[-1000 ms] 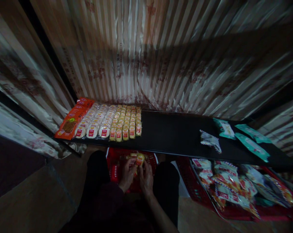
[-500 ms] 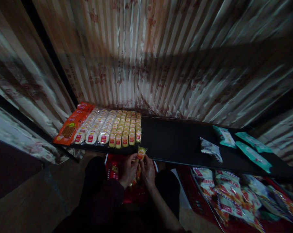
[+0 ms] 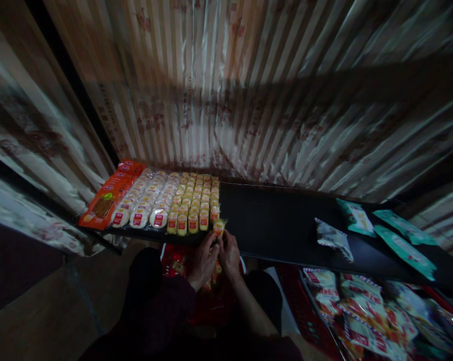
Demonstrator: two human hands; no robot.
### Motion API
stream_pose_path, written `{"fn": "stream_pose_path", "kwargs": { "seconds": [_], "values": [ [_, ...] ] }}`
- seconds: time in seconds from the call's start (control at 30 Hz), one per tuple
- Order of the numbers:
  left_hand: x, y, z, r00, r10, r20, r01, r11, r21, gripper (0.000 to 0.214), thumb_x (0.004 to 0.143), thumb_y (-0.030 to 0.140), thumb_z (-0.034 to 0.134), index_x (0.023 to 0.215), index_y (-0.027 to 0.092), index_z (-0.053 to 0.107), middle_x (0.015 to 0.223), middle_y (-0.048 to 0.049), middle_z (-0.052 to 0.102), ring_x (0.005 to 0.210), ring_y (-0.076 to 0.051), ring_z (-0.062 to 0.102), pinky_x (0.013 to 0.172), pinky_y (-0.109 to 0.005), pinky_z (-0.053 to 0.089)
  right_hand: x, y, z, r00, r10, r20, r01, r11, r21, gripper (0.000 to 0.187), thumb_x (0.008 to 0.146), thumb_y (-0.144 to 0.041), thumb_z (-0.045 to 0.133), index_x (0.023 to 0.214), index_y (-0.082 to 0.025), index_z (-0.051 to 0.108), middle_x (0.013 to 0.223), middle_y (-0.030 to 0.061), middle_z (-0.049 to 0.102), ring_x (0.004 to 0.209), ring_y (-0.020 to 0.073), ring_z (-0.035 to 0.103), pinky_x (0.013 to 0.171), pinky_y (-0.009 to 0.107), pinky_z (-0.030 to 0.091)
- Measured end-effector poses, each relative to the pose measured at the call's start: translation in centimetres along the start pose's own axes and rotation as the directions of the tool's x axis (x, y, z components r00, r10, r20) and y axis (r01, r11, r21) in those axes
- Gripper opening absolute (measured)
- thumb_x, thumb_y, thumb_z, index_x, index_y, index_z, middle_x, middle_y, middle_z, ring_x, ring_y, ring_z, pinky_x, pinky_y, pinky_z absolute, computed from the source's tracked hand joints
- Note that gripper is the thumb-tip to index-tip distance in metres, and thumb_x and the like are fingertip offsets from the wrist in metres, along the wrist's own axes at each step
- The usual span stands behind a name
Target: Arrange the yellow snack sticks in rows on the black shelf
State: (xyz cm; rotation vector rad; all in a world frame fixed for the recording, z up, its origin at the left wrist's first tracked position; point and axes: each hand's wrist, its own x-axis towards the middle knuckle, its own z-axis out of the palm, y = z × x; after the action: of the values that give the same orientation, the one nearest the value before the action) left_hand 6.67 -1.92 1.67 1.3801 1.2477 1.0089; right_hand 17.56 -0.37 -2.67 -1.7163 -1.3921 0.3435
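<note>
A small yellow wrapped snack cake (image 3: 219, 227) with a red label is pinched at the shelf's front edge between my left hand (image 3: 204, 259) and my right hand (image 3: 229, 253). Both hands are closed, with fingertips on its lower end. Just left of it, rows of the same yellow packets (image 3: 189, 220) stand on the black shelf (image 3: 267, 220). Round white packaged cakes (image 3: 139, 216) lie in rows beside these. Beneath my hands, a red basket (image 3: 207, 313) holds more yellow packets, partly hidden by my hands and wrists.
Orange packets (image 3: 102, 208) lie at the shelf's left end. Toward the right lie a silvery packet (image 3: 333, 238) and several teal packets (image 3: 405, 250). A crate of larger snack bags (image 3: 362, 296) stands below at right. A striped curtain (image 3: 226, 100) hangs behind the shelf.
Both hands have moved up and forward with the yellow snack cake, from above the basket to the shelf's front edge beside the rows. The camera view has shifted slightly.
</note>
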Motion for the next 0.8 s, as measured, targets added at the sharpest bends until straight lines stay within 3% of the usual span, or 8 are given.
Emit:
{"fn": "stream_pose_path", "kwargs": {
  "seconds": [0.53, 0.8],
  "values": [
    [2.0, -0.3, 0.5, 1.000, 0.030, 0.003, -0.030, 0.984, 0.178, 0.045, 0.088, 0.023, 0.037, 0.128, 0.014, 0.055, 0.144, -0.0100, 0.044, 0.134, -0.018, 0.039, 0.115, -0.037, 0.028, 2.0, 0.2, 0.9, 1.000, 0.014, -0.016, -0.014, 1.000, -0.001, 0.052, 0.088, -0.050, 0.034, 0.116, -0.015, 0.061, 0.099, 0.0130, 0.065, 0.084, 0.0222, 0.060, 0.078, 0.036, 0.048],
    [2.2, -0.5, 0.4, 0.999, 0.050, 0.015, -0.053, 0.962, 0.269, 0.047, 0.086, 0.018, 0.036, 0.129, 0.010, 0.053, 0.144, -0.0126, 0.044, 0.135, -0.019, 0.038, 0.115, -0.039, 0.028, 2.6, -0.2, 0.7, 0.999, 0.018, 0.039, -0.017, 1.000, -0.012, 0.050, 0.089, -0.047, 0.035, 0.115, -0.013, 0.061, 0.099, 0.0137, 0.065, 0.088, 0.0232, 0.061, 0.080, 0.037, 0.048]
  ]
}}
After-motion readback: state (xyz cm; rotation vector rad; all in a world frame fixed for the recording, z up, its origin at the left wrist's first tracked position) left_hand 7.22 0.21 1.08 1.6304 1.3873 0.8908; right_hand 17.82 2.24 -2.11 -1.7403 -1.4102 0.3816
